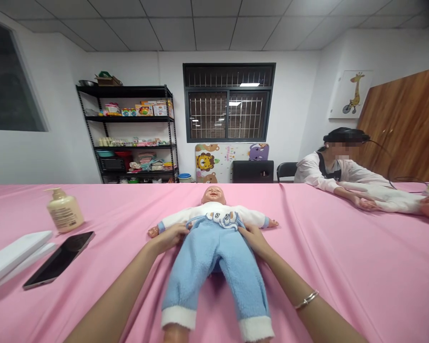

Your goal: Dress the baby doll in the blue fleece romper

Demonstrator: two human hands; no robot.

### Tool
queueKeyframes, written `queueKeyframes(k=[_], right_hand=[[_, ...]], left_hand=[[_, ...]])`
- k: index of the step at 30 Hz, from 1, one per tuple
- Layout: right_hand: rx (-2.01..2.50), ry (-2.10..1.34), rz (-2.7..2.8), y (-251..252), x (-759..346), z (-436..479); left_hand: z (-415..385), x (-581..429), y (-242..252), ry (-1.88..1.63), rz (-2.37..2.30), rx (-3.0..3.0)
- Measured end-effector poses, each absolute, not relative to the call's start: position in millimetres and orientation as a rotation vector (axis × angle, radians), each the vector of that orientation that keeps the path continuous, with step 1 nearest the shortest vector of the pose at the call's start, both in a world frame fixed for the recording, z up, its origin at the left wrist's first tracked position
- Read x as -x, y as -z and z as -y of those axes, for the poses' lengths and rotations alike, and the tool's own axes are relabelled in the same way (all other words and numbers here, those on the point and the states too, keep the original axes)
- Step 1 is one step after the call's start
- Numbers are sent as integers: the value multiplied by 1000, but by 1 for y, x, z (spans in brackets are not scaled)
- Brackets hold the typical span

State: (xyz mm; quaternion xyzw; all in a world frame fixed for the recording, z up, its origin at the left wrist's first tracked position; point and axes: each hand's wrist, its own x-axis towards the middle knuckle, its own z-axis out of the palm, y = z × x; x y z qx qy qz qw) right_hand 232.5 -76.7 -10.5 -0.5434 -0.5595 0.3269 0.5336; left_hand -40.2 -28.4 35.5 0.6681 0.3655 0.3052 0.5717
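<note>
A baby doll [213, 194] lies on its back on the pink cloth, head away from me and arms spread. It wears a white top [178, 215] and fleecy light-blue pants [196, 257] with white cuffs and a cartoon face at the front. My left hand [173, 236] has its fingers closed on the left edge of the waistband. On the opposite side, my right hand [253, 238] grips the waistband too, its fingertips partly tucked out of sight. Bare doll ankles show below the cuffs.
To the left stand a beige pump bottle [65, 212], a black phone [59, 261] and a white device [16, 255]. At the far right, a person [334, 166] leans over another doll [389, 197]. A stocked black shelf [134, 119] is behind the table [343, 267].
</note>
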Motion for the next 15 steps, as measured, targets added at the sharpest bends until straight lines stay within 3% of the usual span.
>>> queueKeyframes(k=[6, 15], right_hand=[[1106, -1115, 1118, 3, -234, 83], [1311, -740, 1659, 6, -248, 82]], left_hand=[[34, 47, -36, -597, -606, -1380], [36, 57, -39, -339, -692, -1562]])
